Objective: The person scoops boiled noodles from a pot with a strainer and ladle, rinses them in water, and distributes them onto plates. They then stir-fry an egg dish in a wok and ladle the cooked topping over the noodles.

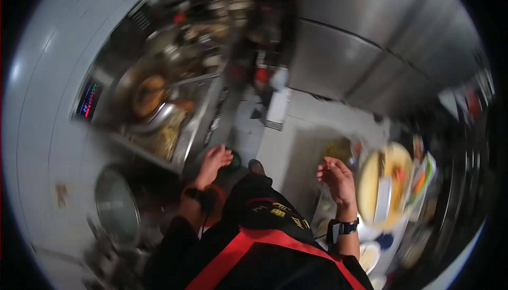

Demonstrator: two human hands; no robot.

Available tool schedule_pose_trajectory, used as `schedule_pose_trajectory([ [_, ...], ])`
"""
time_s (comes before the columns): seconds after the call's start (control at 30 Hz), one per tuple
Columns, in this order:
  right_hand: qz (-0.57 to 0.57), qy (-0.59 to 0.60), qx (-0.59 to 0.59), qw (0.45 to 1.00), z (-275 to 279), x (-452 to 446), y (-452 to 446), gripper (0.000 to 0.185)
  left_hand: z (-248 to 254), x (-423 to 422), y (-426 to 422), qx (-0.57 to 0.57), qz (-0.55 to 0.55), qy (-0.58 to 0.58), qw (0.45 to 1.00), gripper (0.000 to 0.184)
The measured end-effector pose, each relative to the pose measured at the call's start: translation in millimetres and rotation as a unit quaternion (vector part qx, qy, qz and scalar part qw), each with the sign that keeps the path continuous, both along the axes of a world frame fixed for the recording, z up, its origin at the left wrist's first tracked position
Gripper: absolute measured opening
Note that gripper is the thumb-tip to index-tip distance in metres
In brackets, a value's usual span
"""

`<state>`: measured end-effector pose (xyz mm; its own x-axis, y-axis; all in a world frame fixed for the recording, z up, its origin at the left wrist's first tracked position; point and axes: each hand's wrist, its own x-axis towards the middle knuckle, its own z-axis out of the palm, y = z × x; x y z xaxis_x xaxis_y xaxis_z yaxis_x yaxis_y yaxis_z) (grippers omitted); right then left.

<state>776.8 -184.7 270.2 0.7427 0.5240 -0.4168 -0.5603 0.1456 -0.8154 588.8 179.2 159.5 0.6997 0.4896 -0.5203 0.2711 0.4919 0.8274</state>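
My left hand [214, 165] hangs near the front corner of the steel cooking counter [191, 141], fingers stretched out and nothing in them. My right hand [337, 179] is raised over the floor, its fingers loosely bent and apart, with no object visible in them. To the right of it, a round yellowish cutting board [370, 176] bears a cleaver [383, 200] with a wide pale blade and some small red pieces. Neither hand touches the board or the counter.
On the counter at left sit a pan with brown food [149, 95] and other blurred cookware. A large metal pot [115, 204] stands at lower left. Steel cabinet doors [338, 60] close off the far side. A white box [278, 109] lies on the tiled floor [304, 118].
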Motion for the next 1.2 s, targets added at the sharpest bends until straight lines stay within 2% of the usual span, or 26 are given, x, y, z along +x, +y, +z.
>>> schedule_pose_trajectory([
  [0.03, 0.044, -0.016, 0.000, 0.999, 1, 13, 24, 0.025, -4, -8, 7, -0.006, 0.052, -0.004, 0.999, 0.048],
  [0.1, 0.133, -0.080, -0.013, 0.988, 9, 39, 78, 0.026, -11, -10, 23, -0.078, 0.216, -0.121, 0.966, 0.060],
  [0.2, 0.223, -0.135, -0.041, 0.965, 27, 52, 157, 0.026, -35, -22, 41, -0.138, 0.335, -0.170, 0.917, 0.059],
  [0.23, 0.248, -0.140, -0.044, 0.958, 33, 60, 189, 0.026, -34, -18, 47, -0.140, 0.358, -0.178, 0.906, 0.059],
  [0.3, 0.317, -0.230, -0.053, 0.919, 41, 73, 256, 0.025, -27, 5, 68, -0.202, 0.274, -0.193, 0.920, 0.060],
  [0.33, 0.348, -0.257, -0.064, 0.899, 44, 77, 287, 0.025, -12, 19, 75, -0.205, 0.282, -0.191, 0.918, 0.048],
  [0.37, 0.373, -0.299, -0.079, 0.875, 49, 78, 315, 0.026, -10, 32, 86, -0.200, 0.299, -0.203, 0.910, 0.048],
  [0.43, 0.400, -0.482, -0.102, 0.773, 29, 91, 371, 0.028, -5, 51, 109, -0.203, 0.279, -0.329, 0.879, 0.037],
  [0.47, 0.389, -0.507, -0.106, 0.762, 19, 91, 400, 0.030, -18, 55, 116, -0.193, 0.298, -0.337, 0.872, 0.037],
  [0.5, 0.404, -0.544, -0.123, 0.725, 13, 95, 424, 0.036, -31, 60, 120, -0.155, 0.297, -0.324, 0.885, 0.033],
  [0.57, 0.444, -0.666, -0.190, 0.568, -3, 97, 472, 0.044, -31, 69, 117, -0.120, 0.319, -0.282, 0.897, 0.031],
  [0.6, 0.471, -0.679, -0.199, 0.527, -30, 104, 496, 0.052, -23, 69, 112, -0.123, 0.347, -0.251, 0.895, 0.034],
  [0.63, 0.456, -0.724, -0.168, 0.489, -26, 93, 507, 0.048, -26, 65, 114, 0.081, 0.248, -0.137, 0.956, 0.036],
  [0.67, 0.533, -0.703, -0.208, 0.423, -45, 97, 530, 0.055, -34, 62, 113, 0.265, 0.144, 0.007, 0.953, 0.038],
  [0.7, 0.530, -0.725, -0.131, 0.419, -73, 109, 545, 0.060, -51, 65, 105, 0.081, 0.223, -0.174, 0.956, 0.043],
  [0.73, 0.591, -0.762, -0.140, 0.224, -61, 101, 562, 0.061, -26, 65, 96, 0.004, 0.296, -0.196, 0.935, 0.041],
  [0.77, 0.569, -0.729, -0.102, 0.367, -92, 110, 571, 0.059, -5, 64, 85, -0.036, 0.335, -0.188, 0.923, 0.039],
  [0.8, 0.652, -0.618, -0.126, 0.420, -52, 86, 568, 0.057, -36, 67, 84, -0.040, 0.308, -0.169, 0.935, 0.039],
  [0.83, 0.629, -0.700, -0.147, 0.305, -98, 106, 594, 0.060, -42, 67, 77, 0.015, 0.309, -0.105, 0.945, 0.040],
  [0.9, 0.545, -0.752, -0.022, 0.370, -142, 136, 608, 0.065, -40, 75, 52, -0.009, 0.439, -0.103, 0.893, 0.038],
  [0.97, 0.582, -0.725, -0.015, 0.368, -154, 165, 651, 0.053, -61, 86, 49, -0.021, 0.456, -0.069, 0.887, 0.036],
  [1.0, 0.616, -0.705, -0.032, 0.350, -145, 175, 661, 0.052, -66, 97, 43, -0.010, 0.511, -0.017, 0.859, 0.033],
  [1.03, 0.646, -0.685, -0.055, 0.333, -127, 186, 665, 0.052, -74, 106, 35, -0.011, 0.541, -0.018, 0.841, 0.033],
  [1.1, 0.734, -0.565, -0.166, 0.339, -109, 190, 672, 0.043, -97, 101, 10, -0.004, 0.601, -0.066, 0.797, 0.034],
  [1.13, 0.753, -0.522, -0.185, 0.355, -101, 195, 676, 0.042, -102, 99, 2, -0.057, 0.583, -0.021, 0.810, 0.039],
  [1.2, 0.767, -0.455, -0.198, 0.407, -97, 201, 687, 0.041, -125, 96, -18, -0.056, 0.603, -0.005, 0.796, 0.036],
])
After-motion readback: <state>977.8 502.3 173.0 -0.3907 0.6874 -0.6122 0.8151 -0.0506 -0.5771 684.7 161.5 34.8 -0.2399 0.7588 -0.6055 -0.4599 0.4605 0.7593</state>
